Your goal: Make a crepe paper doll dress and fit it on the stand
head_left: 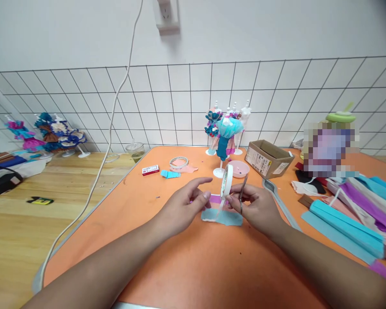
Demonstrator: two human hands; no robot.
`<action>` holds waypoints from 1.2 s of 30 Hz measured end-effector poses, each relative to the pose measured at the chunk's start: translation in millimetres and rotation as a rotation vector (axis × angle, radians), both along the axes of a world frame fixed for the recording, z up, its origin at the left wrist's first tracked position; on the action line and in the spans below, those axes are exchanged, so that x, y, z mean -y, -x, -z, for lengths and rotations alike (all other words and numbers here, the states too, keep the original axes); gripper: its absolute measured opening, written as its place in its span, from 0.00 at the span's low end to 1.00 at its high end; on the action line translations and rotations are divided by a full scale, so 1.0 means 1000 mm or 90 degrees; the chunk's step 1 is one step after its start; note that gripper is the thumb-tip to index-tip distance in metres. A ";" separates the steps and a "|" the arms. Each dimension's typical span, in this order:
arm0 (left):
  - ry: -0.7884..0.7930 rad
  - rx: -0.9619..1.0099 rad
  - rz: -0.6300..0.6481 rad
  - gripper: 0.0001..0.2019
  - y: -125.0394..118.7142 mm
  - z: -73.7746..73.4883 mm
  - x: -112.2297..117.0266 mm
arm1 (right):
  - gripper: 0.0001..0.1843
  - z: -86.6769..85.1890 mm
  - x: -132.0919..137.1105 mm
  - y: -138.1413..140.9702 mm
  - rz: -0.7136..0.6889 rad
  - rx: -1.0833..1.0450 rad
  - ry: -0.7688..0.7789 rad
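My right hand grips a roll of white double-sided tape upright between thumb and fingers. A small pair of scissors is tucked in the same hand. From the roll a strip of tape runs down to a light-blue piece of crepe paper on the orange board. My left hand hovers at the left of that piece, fingers apart and nothing visible in them. Just behind lies a purple piece of paper, partly hidden by the hands and tape.
Behind my hands stands a mini dress form in blue paper, near a pink bowl and a cardboard box. Crepe paper rolls lie right. Another tape roll and a small red-white box sit left. A white cable crosses the left side.
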State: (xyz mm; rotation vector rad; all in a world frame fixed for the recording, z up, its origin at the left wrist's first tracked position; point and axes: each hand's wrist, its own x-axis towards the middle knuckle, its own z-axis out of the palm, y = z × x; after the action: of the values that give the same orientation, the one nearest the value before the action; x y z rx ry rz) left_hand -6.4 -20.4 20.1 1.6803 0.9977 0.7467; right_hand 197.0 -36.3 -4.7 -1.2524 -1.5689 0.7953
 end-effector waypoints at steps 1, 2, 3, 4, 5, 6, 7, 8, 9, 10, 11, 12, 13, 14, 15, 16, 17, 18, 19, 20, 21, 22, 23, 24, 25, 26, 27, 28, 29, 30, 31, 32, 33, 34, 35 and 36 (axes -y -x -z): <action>-0.007 0.020 0.000 0.23 -0.001 -0.001 0.002 | 0.15 0.000 0.001 0.001 -0.014 -0.003 0.001; 0.004 0.035 0.014 0.24 -0.002 -0.002 0.004 | 0.14 0.000 0.002 0.001 -0.033 -0.013 0.001; 0.022 0.049 0.033 0.23 -0.003 -0.003 0.006 | 0.14 0.000 0.003 0.002 -0.056 -0.026 0.000; 0.035 0.063 0.052 0.23 -0.003 -0.004 0.008 | 0.14 -0.001 0.005 0.004 -0.079 -0.041 -0.001; 0.040 0.075 0.069 0.22 -0.004 -0.006 0.010 | 0.14 -0.001 0.007 0.005 -0.099 -0.057 -0.002; 0.038 0.084 0.080 0.21 -0.005 -0.007 0.012 | 0.14 -0.001 0.008 0.007 -0.116 -0.071 0.001; 0.031 0.089 0.085 0.20 -0.005 -0.007 0.013 | 0.14 -0.001 0.010 0.008 -0.130 -0.080 0.006; 0.021 0.089 0.083 0.19 -0.006 -0.007 0.014 | 0.14 -0.001 0.011 0.010 -0.138 -0.082 0.010; 0.014 0.087 0.074 0.18 -0.006 -0.007 0.015 | 0.14 0.000 0.011 0.011 -0.144 -0.073 0.009; 0.009 0.082 0.059 0.17 -0.007 -0.006 0.016 | 0.14 0.000 0.012 0.012 -0.148 -0.056 0.004; 0.005 0.078 0.045 0.16 -0.007 -0.005 0.015 | 0.13 0.001 0.011 0.013 -0.148 -0.032 -0.004; 0.003 0.073 0.032 0.15 -0.007 -0.004 0.015 | 0.13 0.002 0.011 0.014 -0.147 -0.007 -0.011; 0.007 0.072 0.020 0.15 -0.008 -0.003 0.014 | 0.13 0.003 0.010 0.013 -0.149 0.011 -0.014; 0.017 0.076 0.007 0.15 -0.007 -0.002 0.013 | 0.14 0.005 0.009 0.012 -0.156 0.017 -0.010; 0.031 0.086 -0.010 0.16 -0.007 -0.003 0.012 | 0.16 0.006 0.007 0.010 -0.164 0.013 0.000; 0.045 0.101 -0.031 0.16 -0.005 -0.004 0.010 | 0.19 0.007 0.005 0.008 -0.165 0.011 0.009; 0.056 0.119 -0.053 0.17 -0.003 -0.006 0.007 | 0.22 0.008 0.003 0.005 -0.157 0.031 0.012; 0.060 0.142 -0.074 0.18 -0.001 -0.008 0.005 | 0.23 0.010 0.000 0.002 -0.139 0.077 0.008; 0.056 0.165 -0.092 0.18 0.003 -0.010 0.002 | 0.23 0.012 -0.002 -0.001 -0.113 0.158 -0.003; 0.049 0.188 -0.103 0.19 0.006 -0.013 0.000 | 0.21 0.013 -0.005 -0.003 -0.098 0.264 -0.016; 0.042 0.211 -0.109 0.19 0.010 -0.015 -0.003 | 0.19 0.015 -0.007 -0.006 -0.095 0.373 -0.025; 0.036 0.232 -0.112 0.18 0.013 -0.017 -0.005 | 0.17 0.017 -0.009 -0.007 -0.107 0.469 -0.033; 0.029 0.248 -0.114 0.17 0.016 -0.019 -0.007 | 0.17 0.019 -0.011 -0.009 -0.122 0.545 -0.037; 0.023 0.258 -0.116 0.16 0.018 -0.021 -0.008 | 0.17 0.020 -0.013 -0.011 -0.127 0.600 -0.040; 0.020 0.259 -0.119 0.16 0.019 -0.022 -0.008 | 0.17 0.021 -0.016 -0.012 -0.116 0.639 -0.046; 0.017 0.256 -0.122 0.15 0.020 -0.023 -0.008 | 0.17 0.021 -0.018 -0.015 -0.091 0.665 -0.056; 0.016 0.249 -0.126 0.14 0.020 -0.023 -0.008 | 0.16 0.021 -0.021 -0.017 -0.058 0.681 -0.069; 0.016 0.244 -0.129 0.14 0.020 -0.024 -0.007 | 0.17 0.022 -0.024 -0.020 -0.037 0.689 -0.086; 0.017 0.241 -0.129 0.13 0.019 -0.024 -0.007 | 0.17 0.022 -0.028 -0.024 -0.028 0.687 -0.103; 0.017 0.244 -0.127 0.13 0.019 -0.024 -0.006 | 0.18 0.023 -0.032 -0.027 -0.036 0.678 -0.113; 0.015 0.249 -0.123 0.13 0.018 -0.024 -0.005 | 0.18 0.024 -0.035 -0.031 -0.047 0.660 -0.117; 0.015 0.256 -0.116 0.13 0.018 -0.024 -0.005 | 0.18 0.026 -0.039 -0.034 -0.053 0.633 -0.114; 0.019 0.259 -0.106 0.13 0.018 -0.024 -0.004 | 0.17 0.027 -0.042 -0.038 -0.047 0.596 -0.108; 0.027 0.257 -0.095 0.14 0.017 -0.024 -0.004 | 0.17 0.028 -0.045 -0.040 -0.017 0.550 -0.103; 0.039 0.247 -0.084 0.15 0.017 -0.023 -0.004 | 0.18 0.027 -0.046 -0.042 0.029 0.499 -0.098; 0.055 0.230 -0.074 0.17 0.016 -0.023 -0.004 | 0.19 0.026 -0.046 -0.043 0.084 0.444 -0.093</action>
State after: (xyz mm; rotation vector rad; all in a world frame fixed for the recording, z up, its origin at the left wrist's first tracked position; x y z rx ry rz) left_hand -22.1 -16.8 42.9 1.3602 0.8623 1.0270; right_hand 239.6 9.7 -30.5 -1.5990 -2.0115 0.1419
